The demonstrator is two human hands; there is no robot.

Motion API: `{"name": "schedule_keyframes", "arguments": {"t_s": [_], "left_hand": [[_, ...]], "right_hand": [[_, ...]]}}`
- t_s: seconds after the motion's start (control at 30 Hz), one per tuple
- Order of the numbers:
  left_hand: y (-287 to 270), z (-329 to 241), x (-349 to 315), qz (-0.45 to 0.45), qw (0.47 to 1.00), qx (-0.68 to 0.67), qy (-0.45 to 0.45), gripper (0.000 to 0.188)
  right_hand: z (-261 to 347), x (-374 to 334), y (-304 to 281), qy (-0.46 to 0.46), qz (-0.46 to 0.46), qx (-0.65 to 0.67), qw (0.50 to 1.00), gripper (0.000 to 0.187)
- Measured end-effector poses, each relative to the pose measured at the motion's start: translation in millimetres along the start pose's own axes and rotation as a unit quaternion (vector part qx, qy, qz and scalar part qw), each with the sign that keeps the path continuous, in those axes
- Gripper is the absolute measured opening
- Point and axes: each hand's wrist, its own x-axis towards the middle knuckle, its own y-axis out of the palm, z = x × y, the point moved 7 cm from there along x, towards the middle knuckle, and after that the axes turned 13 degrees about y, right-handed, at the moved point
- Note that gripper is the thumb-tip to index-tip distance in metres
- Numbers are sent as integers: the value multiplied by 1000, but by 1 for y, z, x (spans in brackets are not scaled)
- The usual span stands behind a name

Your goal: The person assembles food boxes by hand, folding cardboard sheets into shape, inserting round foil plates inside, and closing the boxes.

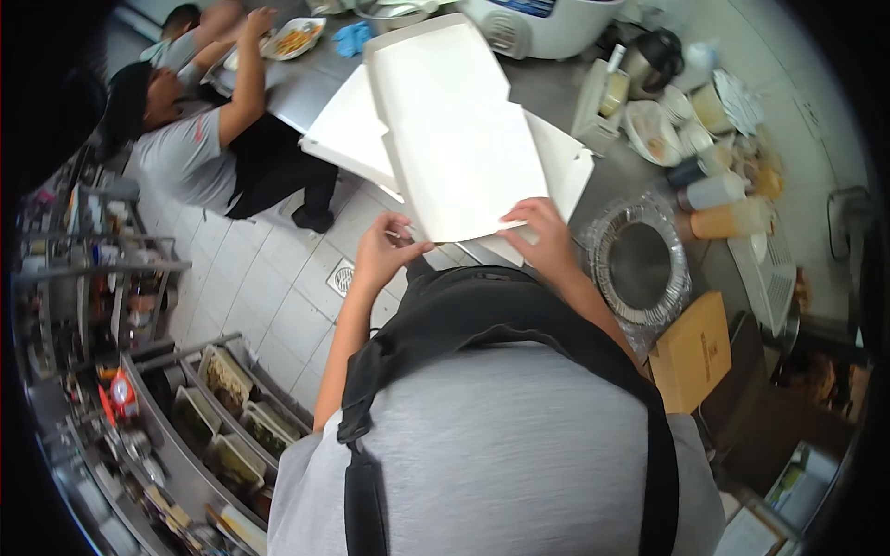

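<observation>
Fingers of my left hand (380, 255) and right hand (549, 245) pinch the near end of an unfolded cardboard box (464, 139), left of the plastic-wrapped ring (604, 255); likely light, crease-prone, best held at corners.

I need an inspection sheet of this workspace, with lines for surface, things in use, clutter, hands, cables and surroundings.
Surface: grey counter, mostly covered where seen.
Things in use: open white box, lying over other white card.
Clutter: wrapped ring, brown box and orange bottle, all on the right.
Hands: right hand pinches the open box's near edge; left hand is at its near left corner, grip unclear.
Cables: dark loop by the right wall, perhaps a cable.
Surroundings: co-worker at upper left; tiled floor with drain.
</observation>
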Motion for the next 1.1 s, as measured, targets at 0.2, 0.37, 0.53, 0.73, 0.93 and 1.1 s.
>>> {"name": "schedule_keyframes", "arguments": {"t_s": [0.2,0.37,0.53,0.73,0.93,1.1], "left_hand": [[-23,6,16,-64,997,-34,13,43],[-34,-13,43,-104,992,3,76,33],[-28,-38,54,-85,990,62,93,36],[-27,-39,45,-111,984,104,97,35],[-21,-35,30,-121,981,101,113,38],[-12,-41,35,-111,985,92,93,40]], "right_hand": [[-113,-61,-108,316,-176,-28,932,20],[-178,-94,-166,294,-166,-293,894,57],[-216,-87,-209,301,-204,-362,858,83],[-242,-83,-222,421,-108,-321,841,83],[-217,-81,-215,373,-148,-327,856,72],[-211,-79,-220,368,-152,-332,855,64]]}}
